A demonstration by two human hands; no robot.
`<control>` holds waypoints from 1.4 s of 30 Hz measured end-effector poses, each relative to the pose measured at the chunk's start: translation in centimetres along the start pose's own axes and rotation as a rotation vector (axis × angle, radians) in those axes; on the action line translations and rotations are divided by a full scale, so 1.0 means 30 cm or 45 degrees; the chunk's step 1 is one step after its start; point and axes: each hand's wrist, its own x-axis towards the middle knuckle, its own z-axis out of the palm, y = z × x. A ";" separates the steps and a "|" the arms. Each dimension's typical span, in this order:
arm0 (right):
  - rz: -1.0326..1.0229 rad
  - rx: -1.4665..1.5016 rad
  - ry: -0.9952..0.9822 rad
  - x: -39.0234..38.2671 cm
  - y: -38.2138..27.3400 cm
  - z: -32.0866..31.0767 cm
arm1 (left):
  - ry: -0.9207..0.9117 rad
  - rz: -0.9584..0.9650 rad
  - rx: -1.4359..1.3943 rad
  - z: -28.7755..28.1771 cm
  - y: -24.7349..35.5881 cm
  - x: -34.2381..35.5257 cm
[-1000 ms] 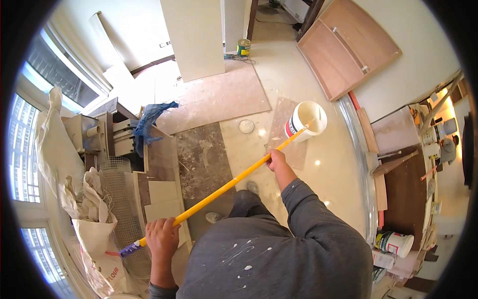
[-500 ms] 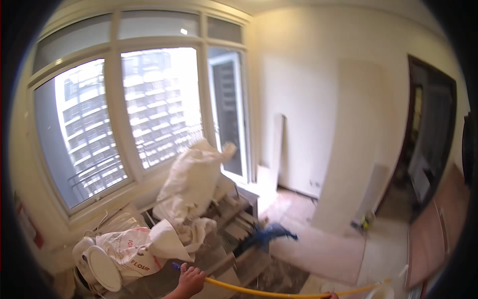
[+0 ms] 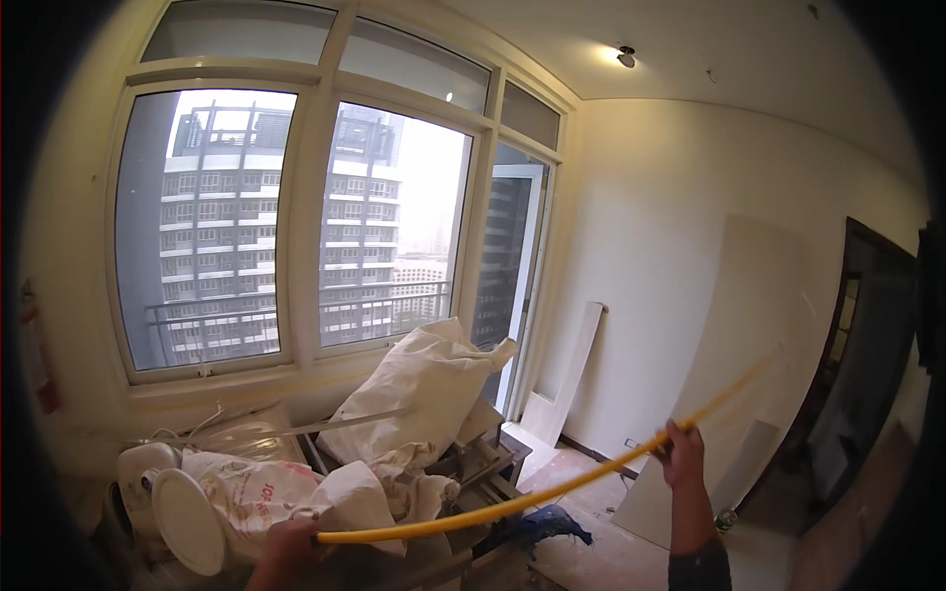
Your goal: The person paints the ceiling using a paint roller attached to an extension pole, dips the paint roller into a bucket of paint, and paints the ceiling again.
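A long yellow pole point(image 3: 512, 508) runs across the lower view, low at the left and rising to the right, where its far end blurs against the wall. Near its low end my left hand point(image 3: 293, 544) is closed round it. My right hand point(image 3: 682, 451) grips it farther along, raised, with the forearm coming up from the lower edge. Behind my left hand lie a printed white sack point(image 3: 246, 485) and a round white lid or disc point(image 3: 189, 520). A large, full white sack point(image 3: 409, 394) leans below the window.
Scrap boards and dark pieces point(image 3: 483, 458) are piled under the sacks. Blue crumpled material point(image 3: 552, 527) lies beside the pile. A narrow board point(image 3: 576, 369) and a wide panel point(image 3: 734, 335) lean on the wall. At right is a dark doorway point(image 3: 857, 325); a ceiling lamp point(image 3: 626, 57) hangs above.
My right hand has come up from the lower edge, lifting the pole's right side. My left hand has shifted left and down. The view has tilted upward, showing more ceiling.
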 end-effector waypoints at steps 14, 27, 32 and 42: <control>-0.265 -0.172 -0.573 0.197 -0.367 1.759 | 0.000 -0.378 -0.544 -0.270 -0.461 0.090; -0.308 -0.045 -1.125 -0.275 -0.390 2.526 | 0.727 -0.457 -1.005 -0.456 -0.645 0.328; -0.356 0.070 -1.264 -0.362 -0.399 2.651 | 0.721 -0.421 -1.079 -0.520 -0.742 0.399; -0.381 0.078 -1.433 -0.439 -0.414 2.763 | 0.804 -0.366 -1.118 -0.586 -0.877 0.542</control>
